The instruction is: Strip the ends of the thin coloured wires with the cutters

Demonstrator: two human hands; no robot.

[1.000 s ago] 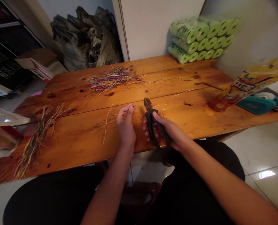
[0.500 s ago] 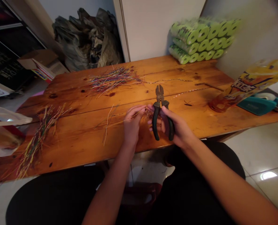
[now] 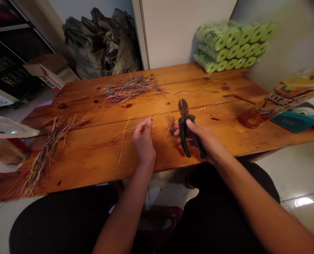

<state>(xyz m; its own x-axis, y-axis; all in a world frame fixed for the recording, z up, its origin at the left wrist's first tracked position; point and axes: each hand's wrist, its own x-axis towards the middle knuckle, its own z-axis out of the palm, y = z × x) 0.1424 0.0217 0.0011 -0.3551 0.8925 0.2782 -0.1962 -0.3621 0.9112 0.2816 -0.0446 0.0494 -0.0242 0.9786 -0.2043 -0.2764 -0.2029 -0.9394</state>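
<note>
My right hand (image 3: 199, 135) is wrapped round diagonal cutters (image 3: 183, 110) with dark handles, which stand apart; the rusty jaws point away from me. My left hand (image 3: 144, 139) is closed in a pinch, thumb against forefinger, over the table's middle. A thin pale wire seems to run from its fingertips, faint against the wood. Between the hands, close to my right fingers, lies a small tuft of wire clippings (image 3: 170, 126). Several loose wires (image 3: 123, 137) lie left of my left hand.
On the wooden table (image 3: 93, 155) are a big bundle of coloured wires (image 3: 132, 88), another wire bundle (image 3: 47, 148), a plastic bag (image 3: 8, 130), a drink bottle (image 3: 273, 100), a teal tape dispenser (image 3: 296, 121) and stacked green rolls (image 3: 231, 46).
My hands have moved apart: the left slightly left, the right to the right with the cutters. The tuft of clippings between them now shows more fully. The view has shifted a little.
</note>
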